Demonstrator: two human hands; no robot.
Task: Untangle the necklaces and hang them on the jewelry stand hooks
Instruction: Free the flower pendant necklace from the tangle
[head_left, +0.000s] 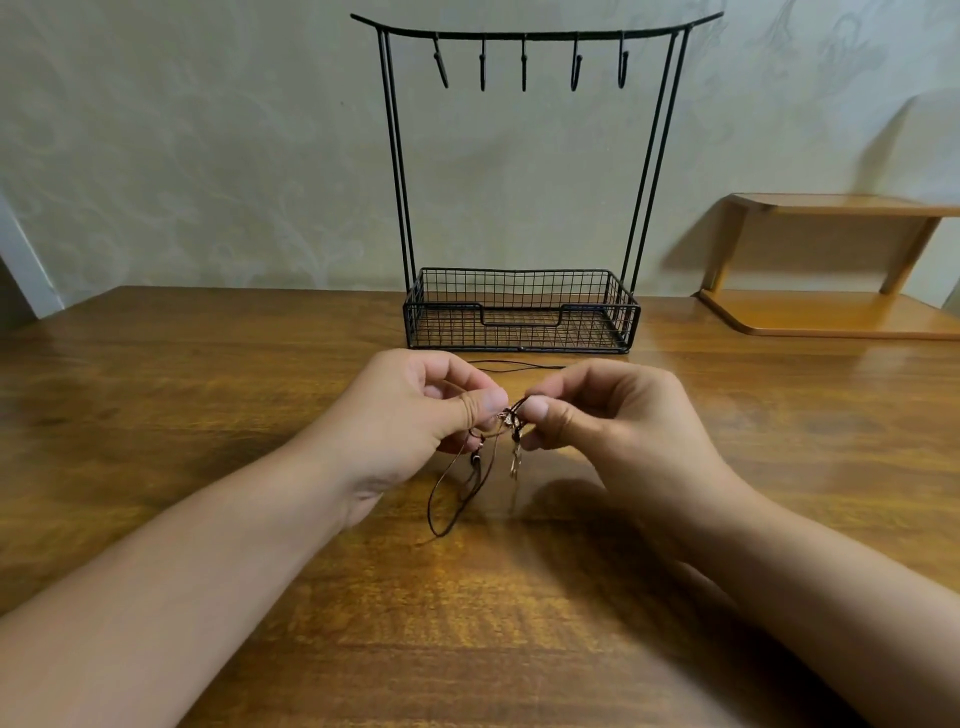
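Nearest, two bare forearms reach in over the wooden table (208, 395). The left hand (415, 415) and right hand (602, 415) meet just above it, each with thumb and fingers curled, pinching the tangled necklaces (506, 418). Dark cord loops and a small pendant (515, 457) dangle below the knot; one strand trails away toward the stand (522, 312). That black wire stand sits beyond, its basket unobstructed, five hooks (523, 62) bare. Far right stands a small wooden shelf (831, 260), against a pale patterned wall (208, 156).

Open tabletop (208, 395) flanks both sides; the jewelry stand (522, 322) blocks straight ahead, a shelf (831, 312) far right.
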